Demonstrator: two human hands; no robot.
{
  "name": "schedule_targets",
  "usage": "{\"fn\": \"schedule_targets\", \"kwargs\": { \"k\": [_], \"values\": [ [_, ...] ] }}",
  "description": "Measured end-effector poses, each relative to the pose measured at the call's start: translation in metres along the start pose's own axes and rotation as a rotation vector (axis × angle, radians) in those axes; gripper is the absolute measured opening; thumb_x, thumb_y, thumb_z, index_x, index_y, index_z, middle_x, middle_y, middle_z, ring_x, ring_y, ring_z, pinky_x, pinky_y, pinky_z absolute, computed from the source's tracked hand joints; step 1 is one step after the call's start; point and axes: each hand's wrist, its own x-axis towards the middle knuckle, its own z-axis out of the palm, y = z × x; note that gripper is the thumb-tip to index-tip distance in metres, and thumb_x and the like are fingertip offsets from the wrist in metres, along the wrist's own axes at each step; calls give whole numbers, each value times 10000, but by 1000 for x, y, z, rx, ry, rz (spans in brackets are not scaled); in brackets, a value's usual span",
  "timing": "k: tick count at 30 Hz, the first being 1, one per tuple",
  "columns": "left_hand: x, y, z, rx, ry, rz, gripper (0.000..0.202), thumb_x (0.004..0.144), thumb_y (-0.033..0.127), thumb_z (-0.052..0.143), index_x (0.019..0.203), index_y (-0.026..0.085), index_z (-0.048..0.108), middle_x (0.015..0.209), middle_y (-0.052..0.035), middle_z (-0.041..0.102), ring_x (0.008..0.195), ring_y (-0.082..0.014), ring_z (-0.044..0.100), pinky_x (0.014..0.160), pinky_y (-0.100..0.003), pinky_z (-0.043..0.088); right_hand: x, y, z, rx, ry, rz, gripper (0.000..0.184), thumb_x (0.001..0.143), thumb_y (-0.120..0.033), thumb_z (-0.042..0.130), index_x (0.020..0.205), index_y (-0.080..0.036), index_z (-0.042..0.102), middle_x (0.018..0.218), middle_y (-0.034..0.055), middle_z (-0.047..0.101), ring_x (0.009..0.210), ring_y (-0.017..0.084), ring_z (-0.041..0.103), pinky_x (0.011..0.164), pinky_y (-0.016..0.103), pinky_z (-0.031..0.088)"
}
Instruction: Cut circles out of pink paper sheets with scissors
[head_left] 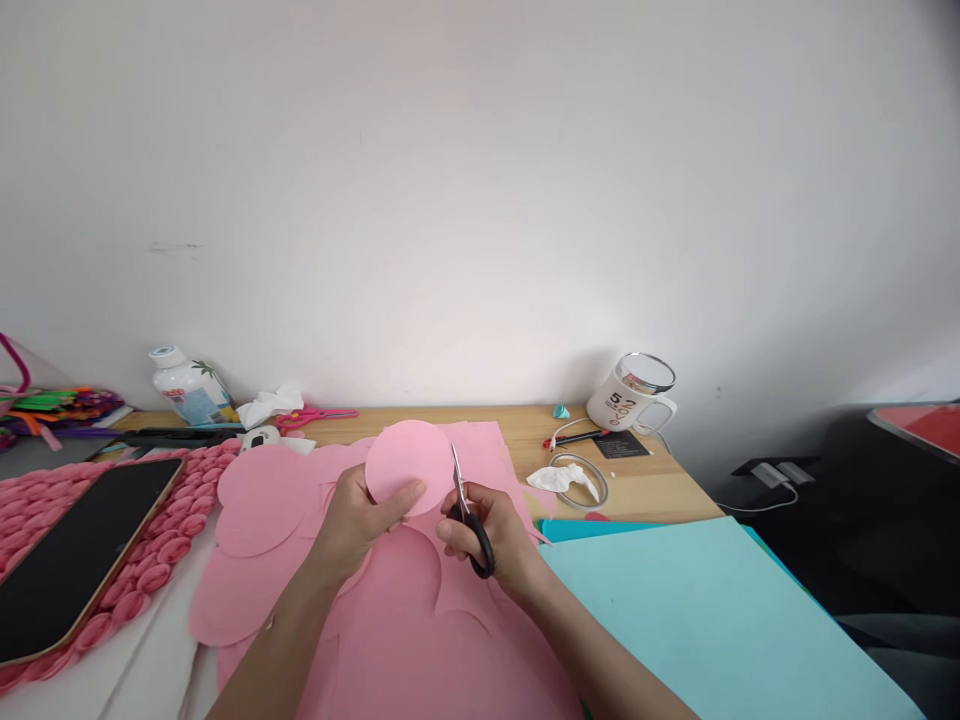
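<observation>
My left hand (pixel 358 520) is closed on a pink paper disc (pixel 409 462), thumb across its lower edge, holding it upright above the desk. My right hand (pixel 491 540) grips black-handled scissors (pixel 469 520), fingers through the loops. The blades point up and touch the disc's right edge. Beneath both hands lie several pink paper sheets and cut rounds (pixel 405 610).
A light blue sheet (pixel 697 620) lies at the right. A white mug (pixel 630 395), tape roll (pixel 581 480), crumpled tissue, bottle (pixel 187 388) and pink scissors (pixel 315 415) stand along the wooden desk's back. A dark phone (pixel 82 550) rests on a pink knitted mat at left.
</observation>
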Motion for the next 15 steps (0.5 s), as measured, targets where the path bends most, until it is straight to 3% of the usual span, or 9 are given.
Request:
{"fn": "schedule_targets", "kwargs": {
  "k": [5, 11, 13, 15],
  "values": [
    [1, -1, -2, 9, -5, 2, 314, 672, 365, 673, 554, 174, 453, 463, 79, 346, 454, -71, 290, 421, -211, 232, -2, -5, 2, -9, 1, 28, 372, 535, -415, 777, 637, -171, 515, 423, -73, 466, 387, 87, 431, 401, 207, 293],
    [-1, -1, 1, -58, 24, -7, 276, 654, 316, 705, 565, 156, 497, 464, 73, 390, 443, -65, 317, 413, -210, 248, 0, 0, 1, 16, 29, -22, 319, 604, -397, 735, 632, -179, 504, 425, -87, 437, 397, 85, 437, 446, 223, 347],
    [1, -1, 3, -142, 95, -3, 255, 657, 278, 707, 560, 151, 508, 434, 76, 399, 417, -60, 327, 410, -212, 262, 3, 5, -1, 36, 81, -42, 297, 632, -398, 711, 642, -180, 510, 427, -85, 435, 405, 89, 440, 456, 229, 356],
    [5, -1, 4, -279, 244, 26, 227, 676, 260, 696, 577, 145, 527, 425, 70, 434, 396, -59, 355, 409, -213, 285, 7, 8, -2, 66, 145, -71, 271, 648, -383, 697, 666, -182, 517, 440, -84, 436, 411, 86, 424, 472, 236, 369]
  ]
}}
